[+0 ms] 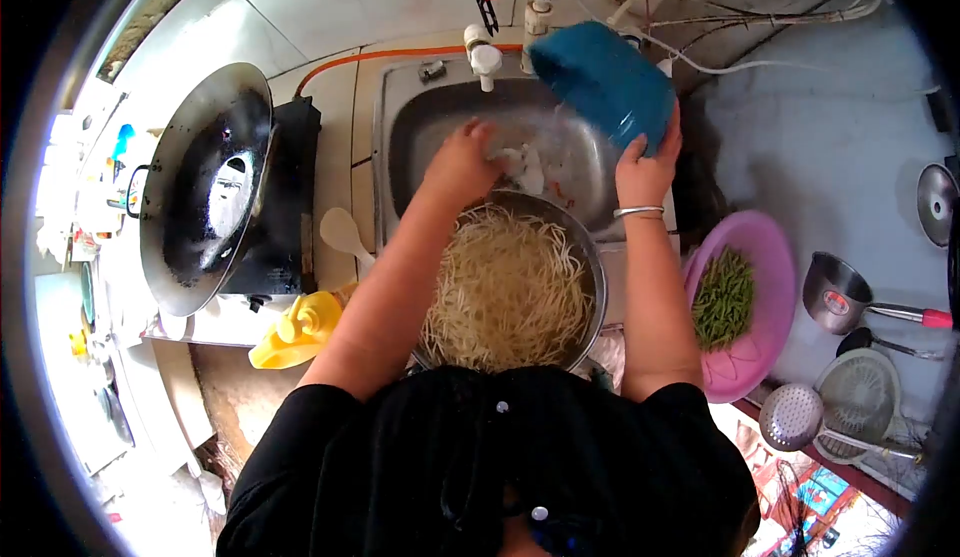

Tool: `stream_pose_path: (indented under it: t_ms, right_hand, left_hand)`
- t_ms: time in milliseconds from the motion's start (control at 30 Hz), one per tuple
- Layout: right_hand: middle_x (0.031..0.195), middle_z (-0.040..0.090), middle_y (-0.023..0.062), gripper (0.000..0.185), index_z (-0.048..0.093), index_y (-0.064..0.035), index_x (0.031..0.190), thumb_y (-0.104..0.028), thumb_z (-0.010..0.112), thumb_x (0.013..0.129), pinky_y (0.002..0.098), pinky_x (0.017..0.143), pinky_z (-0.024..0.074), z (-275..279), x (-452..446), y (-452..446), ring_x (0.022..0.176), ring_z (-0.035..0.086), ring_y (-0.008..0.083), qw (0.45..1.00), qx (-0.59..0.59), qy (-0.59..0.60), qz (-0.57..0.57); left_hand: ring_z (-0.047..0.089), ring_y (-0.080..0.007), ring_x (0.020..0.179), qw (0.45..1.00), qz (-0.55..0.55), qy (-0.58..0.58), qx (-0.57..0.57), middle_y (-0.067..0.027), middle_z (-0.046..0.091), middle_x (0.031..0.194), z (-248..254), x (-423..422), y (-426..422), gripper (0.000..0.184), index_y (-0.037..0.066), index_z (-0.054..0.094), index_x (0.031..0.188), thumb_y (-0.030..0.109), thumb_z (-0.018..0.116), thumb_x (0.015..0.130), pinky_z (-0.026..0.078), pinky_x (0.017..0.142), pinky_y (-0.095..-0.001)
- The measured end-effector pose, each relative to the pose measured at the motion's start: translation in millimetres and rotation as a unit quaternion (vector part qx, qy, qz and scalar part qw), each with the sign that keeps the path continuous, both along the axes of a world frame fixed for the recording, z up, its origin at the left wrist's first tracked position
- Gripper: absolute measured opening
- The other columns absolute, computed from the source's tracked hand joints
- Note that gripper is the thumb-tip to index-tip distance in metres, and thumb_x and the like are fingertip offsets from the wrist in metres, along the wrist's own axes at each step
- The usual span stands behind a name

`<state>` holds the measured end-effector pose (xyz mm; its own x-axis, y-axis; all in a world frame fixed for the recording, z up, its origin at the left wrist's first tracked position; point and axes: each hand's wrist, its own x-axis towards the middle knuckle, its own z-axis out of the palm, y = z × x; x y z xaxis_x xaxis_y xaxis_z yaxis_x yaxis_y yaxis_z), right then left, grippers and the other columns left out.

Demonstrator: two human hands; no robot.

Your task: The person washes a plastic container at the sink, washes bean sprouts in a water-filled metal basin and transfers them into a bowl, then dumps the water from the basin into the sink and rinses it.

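My right hand (650, 165), with a bangle on its wrist, grips the rim of a teal plastic basin (612, 82), tilted above the sink's back right side. Over the left part of the steel sink (383, 157), my left hand (466, 165) is loosely open, its fingers apart and seemingly holding nothing. Some whitish and reddish scraps (532, 169) lie in the sink near those fingers. Close to my body stands a metal basin (600, 292) full of pale, thin shredded strips (510, 292), perhaps potato. My left forearm passes over its left edge.
On the left, a large wok (205, 197) sits on a black stove (290, 187). Beside it are a wooden spoon (342, 229) and a yellow jug (300, 329). To the right, a pink basin (775, 257) holds green vegetable pieces (725, 302). A white tap (485, 62) projects over the sink.
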<state>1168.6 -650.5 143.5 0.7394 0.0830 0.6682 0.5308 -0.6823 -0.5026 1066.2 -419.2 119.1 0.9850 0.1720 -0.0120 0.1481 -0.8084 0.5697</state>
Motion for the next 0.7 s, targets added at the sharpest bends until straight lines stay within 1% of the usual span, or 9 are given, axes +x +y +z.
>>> stream_pose_path:
  t_ms: [100,133,200,333,400,567,600,667,700]
  right_hand:
    - [0.118,0.053,0.0221,0.058,0.035,-0.0038,0.132,-0.01,0.057,0.079,0.0425,0.076,0.0535,-50,20,-10,0.095,0.06,0.0381,0.933,0.102,0.346,-0.016]
    - [0.118,0.053,0.0221,0.058,0.035,-0.0038,0.132,-0.01,0.057,0.079,0.0425,0.076,0.0535,-49,19,-7,0.095,0.06,0.0381,0.933,0.102,0.344,-0.014]
    - [0.109,0.057,0.0227,0.05,0.035,-0.0004,0.128,-0.011,0.051,0.082,0.0456,0.061,0.0569,-54,12,3,0.082,0.063,0.0386,0.815,0.149,0.559,0.011]
    - [0.101,0.06,0.0159,0.043,0.044,-0.0028,0.121,-0.008,0.049,0.079,0.0433,0.057,0.0568,-71,15,25,0.077,0.064,0.0322,0.774,0.127,0.619,0.044]
    - [0.1,0.06,0.0174,0.041,0.045,-0.0016,0.119,-0.01,0.05,0.079,0.0427,0.057,0.0569,-54,14,36,0.075,0.065,0.0319,0.669,0.269,0.686,0.094]
    - [0.101,0.059,0.0184,0.039,0.045,-0.0009,0.118,-0.013,0.051,0.081,0.0438,0.058,0.0567,-89,35,51,0.075,0.064,0.0321,0.68,0.208,0.691,0.127]
    - [0.101,0.059,0.0185,0.039,0.045,-0.001,0.118,-0.013,0.051,0.081,0.0437,0.058,0.0567,-141,51,49,0.076,0.064,0.032,0.739,0.131,0.638,0.172]
    - [0.102,0.059,0.0186,0.039,0.045,-0.0011,0.118,-0.014,0.051,0.082,0.0436,0.058,0.0568,-148,50,50,0.077,0.064,0.032,0.787,0.054,0.575,0.215]
    - [0.102,0.059,0.0185,0.039,0.046,-0.0011,0.118,-0.014,0.052,0.081,0.043,0.058,0.0568,-100,33,56,0.077,0.064,0.0317,0.736,0.142,0.636,0.181]
  left_hand:
    - [0.044,-0.0364,0.12,0.997,0.04,-0.064,0.018,-0.0208,0.04,0.134,13,11,16,0.063,0.014,0.038,0.134,0.027,0.065,0.079,0.039,0.098,-0.0405]
    - [0.045,-0.0362,0.119,0.995,0.072,-0.067,-0.017,-0.0202,0.041,0.133,34,15,16,0.061,0.011,0.04,0.132,0.023,0.065,0.078,0.04,0.097,-0.0408]
    - [0.045,-0.0359,0.118,0.991,0.103,-0.071,-0.051,-0.0196,0.042,0.133,47,25,19,0.06,0.009,0.041,0.13,0.018,0.065,0.076,0.041,0.096,-0.0411]
    - [0.048,-0.0361,0.115,0.986,0.062,-0.151,-0.045,-0.0184,0.047,0.128,40,58,35,0.054,0.01,0.045,0.128,0.015,0.063,0.077,0.042,0.094,-0.0411]
    - [0.05,-0.0365,0.113,0.984,0.031,-0.169,-0.038,-0.0187,0.049,0.126,37,70,38,0.051,0.01,0.048,0.125,0.014,0.062,0.077,0.042,0.093,-0.0412]
    - [0.058,-0.0342,0.1,0.989,0.052,-0.138,-0.021,-0.0188,0.052,0.12,31,93,47,0.039,0.009,0.057,0.117,0.011,0.064,0.078,0.048,0.085,-0.0374]
    - [0.059,-0.0342,0.098,0.989,0.058,-0.135,-0.004,-0.0189,0.053,0.118,34,94,45,0.039,0.009,0.058,0.116,0.013,0.065,0.078,0.048,0.084,-0.0386]
    - [0.058,-0.0349,0.098,0.989,0.072,-0.123,0.04,-0.0182,0.054,0.116,41,97,41,0.04,0.011,0.059,0.115,0.016,0.067,0.076,0.048,0.085,-0.0392]
    - [0.058,-0.0356,0.099,0.986,0.086,-0.115,0.084,-0.0176,0.055,0.115,44,99,39,0.042,0.012,0.06,0.114,0.019,0.068,0.074,0.047,0.086,-0.0398]
